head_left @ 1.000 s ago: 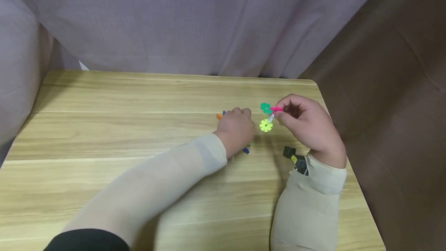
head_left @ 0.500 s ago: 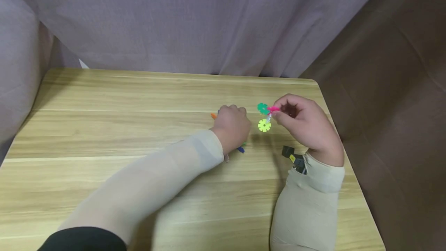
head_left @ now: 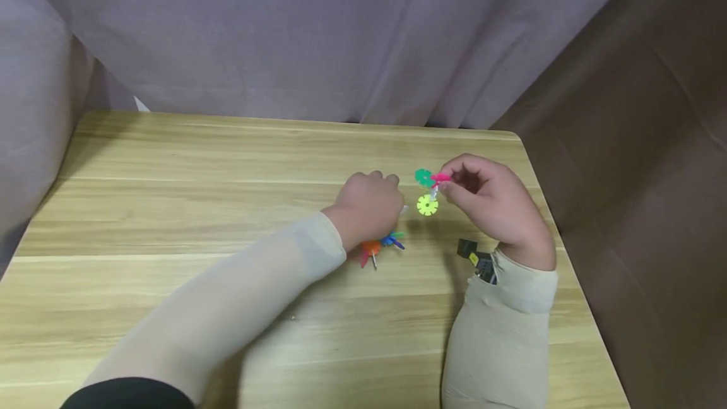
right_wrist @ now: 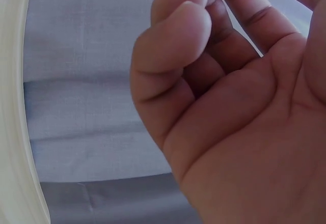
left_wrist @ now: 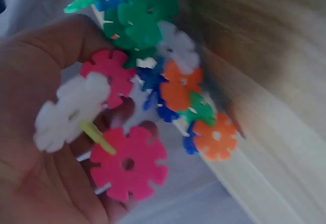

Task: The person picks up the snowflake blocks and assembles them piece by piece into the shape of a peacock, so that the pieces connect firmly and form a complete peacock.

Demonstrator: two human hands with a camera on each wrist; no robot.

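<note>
Near the far right corner of the wooden table (head_left: 170,163), the right hand (head_left: 494,204) pinches a small joined piece of snowflake discs (head_left: 428,189) between thumb and fingertips: a green disc at the top left, a pink one at the fingers and a yellow-green one hanging below, all lifted off the tabletop. Just left of it, the left hand (head_left: 368,206) curls over a bigger cluster of interlocked discs (left_wrist: 153,76), cupping them in the palm; the left wrist view shows pink, white, orange, green and blue discs slotted together. A few orange and blue discs (head_left: 382,245) poke out under that wrist. A small black device (head_left: 477,259) sits at the right wrist. Grey curtains (head_left: 318,36) hang behind the table.
</note>
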